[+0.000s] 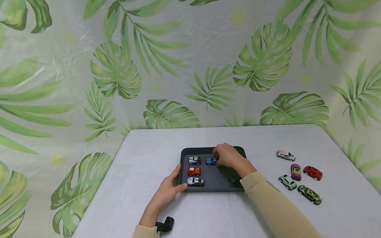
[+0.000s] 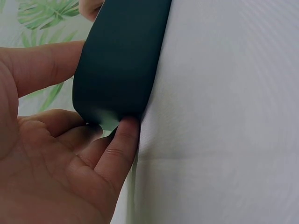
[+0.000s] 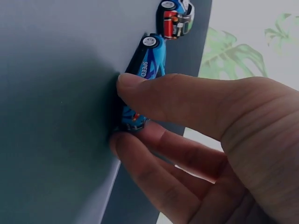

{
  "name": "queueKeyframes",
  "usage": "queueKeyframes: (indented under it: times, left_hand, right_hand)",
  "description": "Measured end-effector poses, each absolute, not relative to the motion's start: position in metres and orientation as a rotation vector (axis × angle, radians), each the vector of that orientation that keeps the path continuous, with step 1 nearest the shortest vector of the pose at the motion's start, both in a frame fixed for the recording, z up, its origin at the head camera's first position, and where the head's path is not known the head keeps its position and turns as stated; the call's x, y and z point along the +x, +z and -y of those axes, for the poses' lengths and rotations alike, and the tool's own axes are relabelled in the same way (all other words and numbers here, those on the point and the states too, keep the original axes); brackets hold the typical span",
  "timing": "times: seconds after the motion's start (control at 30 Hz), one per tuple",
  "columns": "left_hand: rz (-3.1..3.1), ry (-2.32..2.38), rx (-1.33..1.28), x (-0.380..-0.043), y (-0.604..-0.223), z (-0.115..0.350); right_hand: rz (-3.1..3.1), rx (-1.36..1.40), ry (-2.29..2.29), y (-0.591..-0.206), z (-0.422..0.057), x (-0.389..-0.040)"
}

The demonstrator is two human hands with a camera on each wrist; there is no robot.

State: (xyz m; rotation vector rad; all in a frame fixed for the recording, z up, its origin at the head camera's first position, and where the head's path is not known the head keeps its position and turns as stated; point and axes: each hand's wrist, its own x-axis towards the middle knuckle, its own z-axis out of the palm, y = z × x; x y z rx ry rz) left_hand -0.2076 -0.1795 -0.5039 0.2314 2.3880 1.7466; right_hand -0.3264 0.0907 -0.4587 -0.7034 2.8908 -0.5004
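Observation:
My right hand (image 1: 231,158) reaches over the back of a dark grey tray (image 1: 212,189) and grips a blue toy car (image 3: 152,63) by one end. The thumb lies across the car's side, with the fingers round its end close to the tray's floor. My left hand (image 1: 166,191) holds the tray's near left corner, thumb and fingers on either side of its wall. Along the tray's left side stand a white-and-blue toy car (image 1: 194,161), a red toy car (image 1: 194,171) and a white-and-black toy car (image 1: 195,182), in a column.
On the white table (image 1: 231,219), right of the tray, lie a white car (image 1: 285,155), a purple-and-yellow car (image 1: 295,172), a red car (image 1: 312,172), a mint car (image 1: 287,182) and a camouflage car (image 1: 309,194). A leaf-patterned curtain (image 1: 213,44) hangs behind.

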Motion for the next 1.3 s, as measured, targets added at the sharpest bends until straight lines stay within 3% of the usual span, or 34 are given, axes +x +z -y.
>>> queueKeyframes:
  times: [0.77, 1.3]
  left_hand:
    - [-2.385, 1.757, 0.255, -0.210, -0.504, 0.179]
    - [-2.383, 1.746, 0.222, -0.210, -0.506, 0.181]
  right_hand:
    - [-2.877, -0.726, -0.499, -0.457, -0.093, -0.330]
    - [-2.962, -0.802, -0.621, -0.431, -0.128, -0.321]
